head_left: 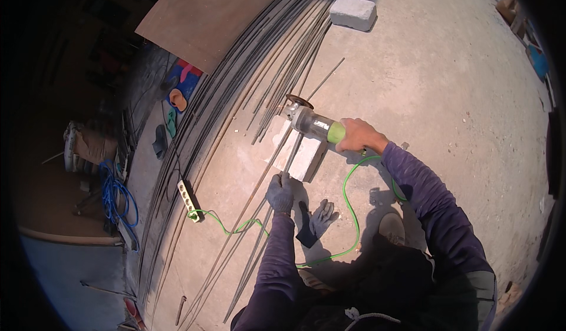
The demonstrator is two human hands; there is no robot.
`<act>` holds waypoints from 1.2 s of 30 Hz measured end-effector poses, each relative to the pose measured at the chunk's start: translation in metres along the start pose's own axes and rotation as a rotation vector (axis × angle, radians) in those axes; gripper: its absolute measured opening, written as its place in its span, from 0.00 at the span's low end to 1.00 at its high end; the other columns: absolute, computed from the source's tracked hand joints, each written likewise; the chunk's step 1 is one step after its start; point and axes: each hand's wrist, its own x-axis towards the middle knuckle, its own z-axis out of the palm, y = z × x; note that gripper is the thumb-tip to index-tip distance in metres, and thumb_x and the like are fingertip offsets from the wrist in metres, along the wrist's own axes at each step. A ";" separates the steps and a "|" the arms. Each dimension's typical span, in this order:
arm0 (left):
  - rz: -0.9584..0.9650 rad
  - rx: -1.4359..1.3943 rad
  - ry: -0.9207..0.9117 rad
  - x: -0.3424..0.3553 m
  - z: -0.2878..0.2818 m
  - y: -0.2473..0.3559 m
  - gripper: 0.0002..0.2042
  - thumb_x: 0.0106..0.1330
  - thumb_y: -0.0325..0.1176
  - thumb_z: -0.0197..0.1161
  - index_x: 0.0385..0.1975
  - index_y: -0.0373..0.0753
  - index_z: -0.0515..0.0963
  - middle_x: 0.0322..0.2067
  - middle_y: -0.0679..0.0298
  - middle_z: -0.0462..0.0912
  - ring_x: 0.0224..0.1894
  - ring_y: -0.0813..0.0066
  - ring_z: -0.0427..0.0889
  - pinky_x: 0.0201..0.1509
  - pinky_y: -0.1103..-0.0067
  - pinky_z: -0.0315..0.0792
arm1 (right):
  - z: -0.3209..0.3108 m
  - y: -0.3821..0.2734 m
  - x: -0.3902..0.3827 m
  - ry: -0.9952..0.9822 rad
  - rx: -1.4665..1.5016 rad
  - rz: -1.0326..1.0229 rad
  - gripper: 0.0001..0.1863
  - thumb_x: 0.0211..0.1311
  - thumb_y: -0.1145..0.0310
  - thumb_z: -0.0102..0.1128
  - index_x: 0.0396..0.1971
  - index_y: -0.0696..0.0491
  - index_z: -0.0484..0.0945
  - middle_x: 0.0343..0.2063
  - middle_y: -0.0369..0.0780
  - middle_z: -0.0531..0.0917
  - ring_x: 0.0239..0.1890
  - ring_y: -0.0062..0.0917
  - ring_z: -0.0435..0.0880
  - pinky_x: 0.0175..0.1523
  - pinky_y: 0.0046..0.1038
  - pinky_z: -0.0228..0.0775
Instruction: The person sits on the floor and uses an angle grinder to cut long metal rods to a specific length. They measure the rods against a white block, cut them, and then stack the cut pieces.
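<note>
Metal rods (260, 53) are spread from twelve o'clock anticlockwise to eight. Centrally, a dark rod (293, 153) is held across a white block (309, 157); at the block's one o'clock an angle grinder (315, 124) is gripped by the right hand (359, 135), at its seven the rod is clasped by the gloved left hand (280, 195).

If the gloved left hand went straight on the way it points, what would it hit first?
The left hand would probably meet the near edge of the pale block, where metal rods lie across it. Depth is unclear here, so it might pass over the top.
</note>
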 end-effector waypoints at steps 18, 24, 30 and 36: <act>-0.010 0.000 -0.020 0.000 0.002 -0.002 0.16 0.69 0.47 0.61 0.38 0.38 0.84 0.31 0.49 0.86 0.35 0.52 0.87 0.40 0.64 0.77 | 0.000 0.003 0.001 -0.012 0.003 0.015 0.34 0.36 0.56 0.72 0.45 0.61 0.79 0.36 0.54 0.86 0.40 0.47 0.87 0.45 0.39 0.79; 0.016 -0.010 -0.004 0.001 0.002 -0.005 0.16 0.69 0.46 0.61 0.39 0.38 0.84 0.31 0.49 0.86 0.35 0.52 0.87 0.41 0.64 0.77 | 0.002 0.004 0.004 -0.009 0.013 0.001 0.34 0.36 0.56 0.71 0.45 0.62 0.79 0.37 0.54 0.86 0.40 0.46 0.87 0.46 0.39 0.79; -0.014 -0.014 -0.022 0.001 0.001 -0.001 0.16 0.69 0.46 0.61 0.39 0.38 0.84 0.31 0.50 0.87 0.35 0.53 0.87 0.41 0.65 0.77 | 0.001 0.005 0.003 -0.021 0.045 -0.006 0.34 0.37 0.56 0.72 0.46 0.62 0.79 0.38 0.54 0.86 0.41 0.46 0.87 0.47 0.38 0.78; 0.063 -0.013 -0.026 0.001 0.002 -0.011 0.16 0.70 0.46 0.61 0.39 0.38 0.84 0.30 0.49 0.86 0.34 0.51 0.86 0.39 0.63 0.77 | 0.006 0.012 -0.004 -0.029 0.208 -0.001 0.33 0.38 0.58 0.73 0.46 0.61 0.79 0.40 0.51 0.86 0.42 0.41 0.87 0.48 0.36 0.78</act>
